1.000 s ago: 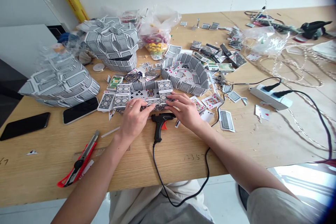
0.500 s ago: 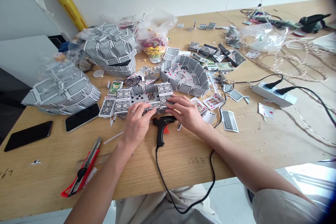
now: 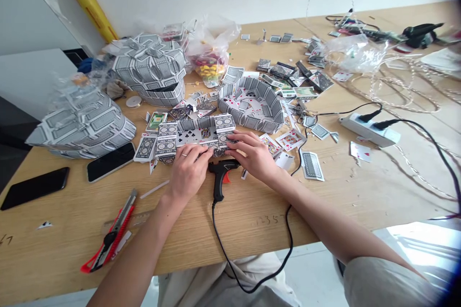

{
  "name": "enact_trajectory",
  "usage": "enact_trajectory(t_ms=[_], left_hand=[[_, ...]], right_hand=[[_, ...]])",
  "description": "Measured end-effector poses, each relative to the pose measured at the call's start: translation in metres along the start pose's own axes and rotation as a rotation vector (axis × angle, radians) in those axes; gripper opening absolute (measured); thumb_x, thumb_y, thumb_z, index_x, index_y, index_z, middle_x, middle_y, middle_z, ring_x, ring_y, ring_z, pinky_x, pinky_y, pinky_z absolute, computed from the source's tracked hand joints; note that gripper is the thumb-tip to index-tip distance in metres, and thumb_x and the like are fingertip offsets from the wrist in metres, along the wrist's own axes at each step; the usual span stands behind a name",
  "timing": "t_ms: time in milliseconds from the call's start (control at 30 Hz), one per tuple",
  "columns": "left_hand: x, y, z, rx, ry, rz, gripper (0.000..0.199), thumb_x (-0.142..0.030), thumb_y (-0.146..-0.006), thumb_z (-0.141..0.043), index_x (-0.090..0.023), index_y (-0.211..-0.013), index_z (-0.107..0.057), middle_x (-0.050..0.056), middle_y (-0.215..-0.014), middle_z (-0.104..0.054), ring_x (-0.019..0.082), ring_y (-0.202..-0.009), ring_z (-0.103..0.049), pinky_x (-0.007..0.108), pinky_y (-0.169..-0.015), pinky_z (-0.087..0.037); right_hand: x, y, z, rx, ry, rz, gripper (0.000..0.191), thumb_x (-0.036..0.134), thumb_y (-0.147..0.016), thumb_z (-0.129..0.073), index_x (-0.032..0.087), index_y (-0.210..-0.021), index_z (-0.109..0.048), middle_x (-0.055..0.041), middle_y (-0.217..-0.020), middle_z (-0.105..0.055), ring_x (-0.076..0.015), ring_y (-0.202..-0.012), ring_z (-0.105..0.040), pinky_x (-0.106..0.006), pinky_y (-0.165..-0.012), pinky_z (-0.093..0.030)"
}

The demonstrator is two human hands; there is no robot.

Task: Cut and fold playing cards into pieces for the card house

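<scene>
A long open box built from playing cards (image 3: 166, 141) lies before me, patterned card backs outward and card faces showing inside. Along its near wall, my left hand (image 3: 190, 170) presses with fingers bent and closed on the edge. My right hand (image 3: 254, 153) grips the same box at its right end, thumb low and fingers over the corner. Just below the box, a black glue gun (image 3: 219, 177) with a red trigger lies on the table, touched by neither hand. Behind to the right stands a heart-shaped card tray (image 3: 259, 122) with loose cards inside.
Finished-looking card baskets (image 3: 93, 122) stand at the left, near two phones (image 3: 110, 162). A red utility knife (image 3: 111, 235) lies front left with its blade out. Card scraps and packs (image 3: 284, 71) cover the back. A power strip (image 3: 370, 129) sits right; the glue gun's cable (image 3: 226, 259) loops over the front edge.
The whole view has shifted slightly. Both hands stay on the card box in almost the same grip, and the box has barely moved.
</scene>
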State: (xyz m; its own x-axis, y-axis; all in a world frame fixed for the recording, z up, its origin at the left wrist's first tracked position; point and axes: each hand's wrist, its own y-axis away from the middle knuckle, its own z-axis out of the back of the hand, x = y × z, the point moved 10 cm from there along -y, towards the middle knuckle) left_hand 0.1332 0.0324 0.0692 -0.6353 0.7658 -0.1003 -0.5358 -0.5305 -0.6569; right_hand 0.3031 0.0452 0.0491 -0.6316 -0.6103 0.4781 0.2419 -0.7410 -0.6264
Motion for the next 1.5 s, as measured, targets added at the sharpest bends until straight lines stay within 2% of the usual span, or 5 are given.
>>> enact_trajectory(t_ms=[200, 400, 800, 1500], left_hand=[[-0.0009, 0.0013, -0.0013, -0.008, -0.012, 0.006, 0.023, -0.007, -0.099, -0.07, -0.018, -0.118, -0.076, 0.008, -0.109, -0.081, 0.027, -0.106, -0.073, 0.046, -0.102, -0.056], [0.0, 0.0031, -0.0027, -0.01, -0.012, 0.021, 0.026, -0.005, -0.098, -0.069, -0.017, -0.12, -0.077, 0.009, -0.11, -0.08, 0.027, -0.107, -0.072, 0.046, -0.103, -0.056], [-0.0019, 0.0032, -0.0016, -0.031, -0.018, 0.022, 0.027, -0.005, -0.098, -0.067, -0.017, -0.12, -0.078, 0.01, -0.11, -0.08, 0.028, -0.107, -0.072, 0.048, -0.103, -0.057], [-0.0009, 0.0045, -0.0027, -0.024, -0.019, 0.037, 0.028, -0.006, -0.099, -0.065, -0.018, -0.12, -0.079, 0.01, -0.112, -0.079, 0.028, -0.11, -0.071, 0.047, -0.105, -0.056]], right_hand=[[0.0047, -0.0005, 0.0025, -0.023, 0.015, 0.043, 0.011, 0.024, -0.1, -0.078, 0.023, -0.11, -0.081, -0.0132, -0.123, -0.082, -0.0306, -0.118, -0.076, -0.052, -0.103, -0.066], [0.0038, 0.0013, 0.0019, -0.039, 0.028, 0.062, 0.012, 0.026, -0.101, -0.078, 0.024, -0.112, -0.08, -0.0114, -0.123, -0.082, -0.0309, -0.119, -0.076, -0.052, -0.101, -0.066], [0.0077, 0.0008, 0.0018, -0.055, 0.048, 0.102, 0.01, 0.024, -0.101, -0.077, 0.021, -0.111, -0.079, -0.0133, -0.122, -0.082, -0.0318, -0.121, -0.076, -0.052, -0.1, -0.067], [0.0076, 0.0001, 0.0033, -0.057, 0.044, 0.094, 0.012, 0.025, -0.1, -0.079, 0.025, -0.111, -0.08, -0.0111, -0.122, -0.083, -0.0315, -0.122, -0.076, -0.053, -0.102, -0.067]])
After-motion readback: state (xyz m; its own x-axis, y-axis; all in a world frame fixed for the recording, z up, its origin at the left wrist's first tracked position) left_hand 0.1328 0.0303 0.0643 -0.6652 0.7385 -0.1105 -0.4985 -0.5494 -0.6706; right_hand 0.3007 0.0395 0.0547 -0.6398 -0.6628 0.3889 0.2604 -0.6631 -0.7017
